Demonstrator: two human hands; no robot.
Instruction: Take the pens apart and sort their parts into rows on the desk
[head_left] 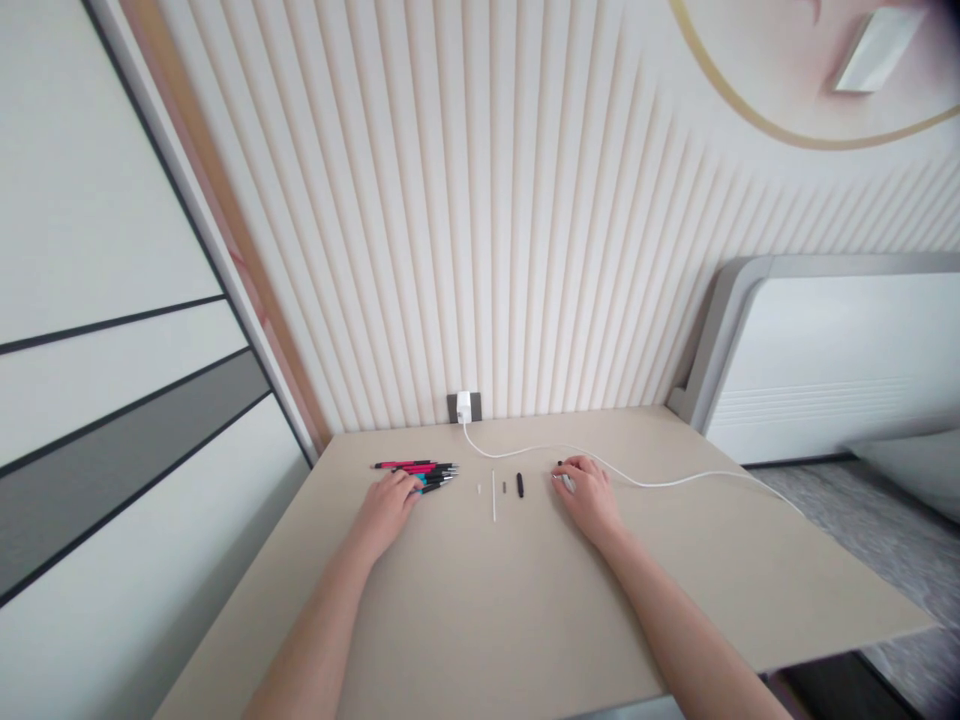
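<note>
My left hand (390,503) rests at the left of a loose bundle of pens (431,468), its fingers curled onto a blue-and-black pen (431,489). Red and black pens lie just beyond the fingertips. My right hand (590,497) lies on the table with bent fingers around a small piece with black, silver and whitish parts, mostly covered. Between the hands, spaced in a row, lie a tiny white piece (479,489), a thin white stick like a refill (493,496), a small grey piece (505,488) and a short black tube (520,485).
A white cable (540,448) runs from a white charger (463,406) at the wall socket, behind my right hand, over the table's (480,620) right side. A ribbed wall (480,220) bounds the back. At right stands a bed headboard (825,340); a cabinet (112,430) is at left.
</note>
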